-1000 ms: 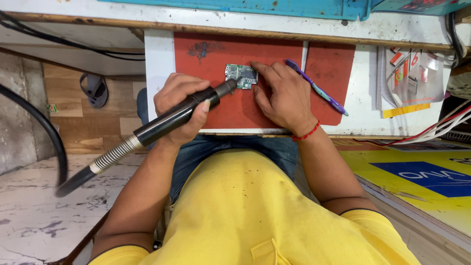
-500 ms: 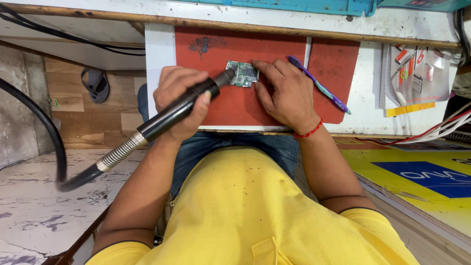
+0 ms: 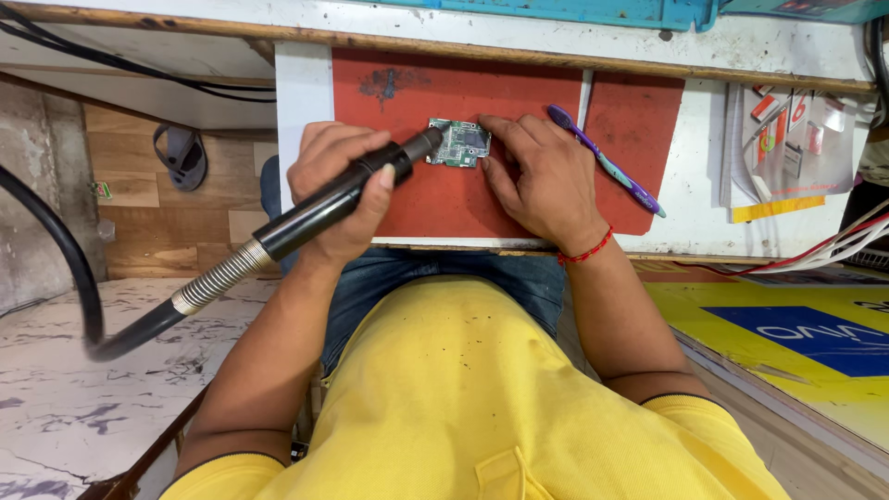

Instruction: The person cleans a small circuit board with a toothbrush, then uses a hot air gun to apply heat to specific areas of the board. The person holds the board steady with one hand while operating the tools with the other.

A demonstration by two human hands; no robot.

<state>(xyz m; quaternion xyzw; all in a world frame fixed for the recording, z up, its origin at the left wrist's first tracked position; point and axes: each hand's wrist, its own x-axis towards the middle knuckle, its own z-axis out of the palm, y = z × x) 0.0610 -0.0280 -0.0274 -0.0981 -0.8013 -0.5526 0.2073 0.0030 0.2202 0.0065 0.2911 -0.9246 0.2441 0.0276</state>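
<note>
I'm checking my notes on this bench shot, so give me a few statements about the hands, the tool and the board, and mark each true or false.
1. The left hand holds a black handpiece with a hose. True.
2. The handpiece tip points at the small circuit board. True.
3. The right hand is lifted clear of the board. False: its fingers rest at the board's edge.
4. The board lies on a blue mat. False: it lies on a red mat.
5. A purple toothbrush lies right of the right hand. True.
</note>
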